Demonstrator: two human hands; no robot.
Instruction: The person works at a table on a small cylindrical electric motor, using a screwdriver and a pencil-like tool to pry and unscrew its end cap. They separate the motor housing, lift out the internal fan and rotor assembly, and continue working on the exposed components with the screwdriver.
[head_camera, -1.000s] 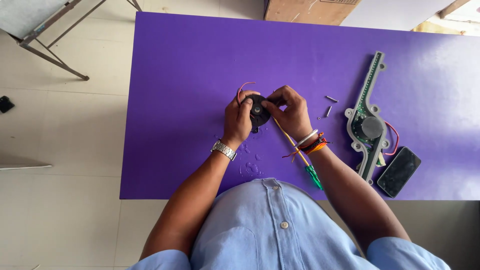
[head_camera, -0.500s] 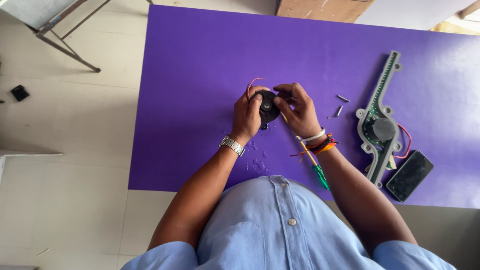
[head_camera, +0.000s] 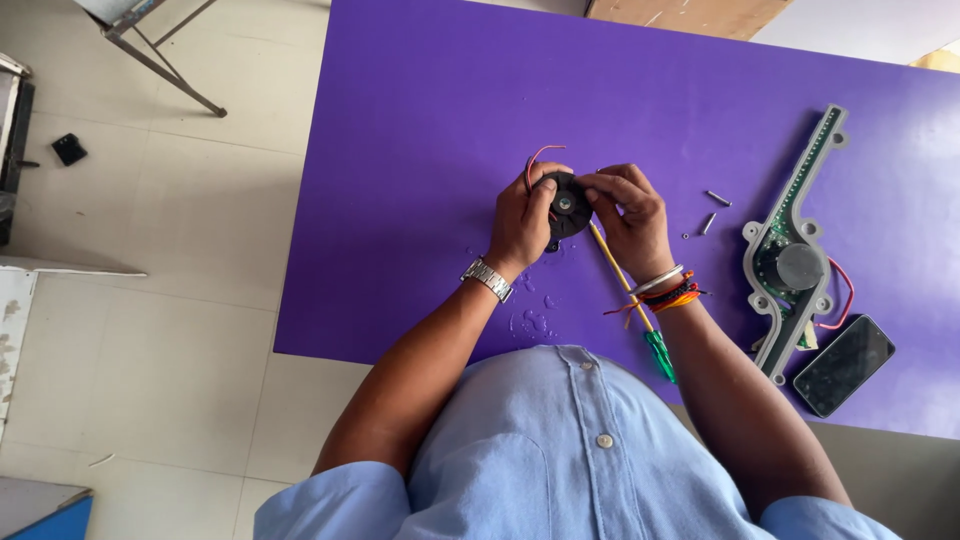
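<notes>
Black round motor part (head_camera: 567, 208) sits pinched between both hands above the purple table (head_camera: 420, 150), same as a second ago. Left hand (head_camera: 522, 220) cups its side, right hand (head_camera: 630, 215) fingertips press its edge; screwdriver (head_camera: 640, 320) lies untouched underneath, so it's hand fiddling for now.

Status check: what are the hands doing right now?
Left hand and right hand both grip small black round part. Screwdriver lies under right wrist. Nothing blocking.
</notes>
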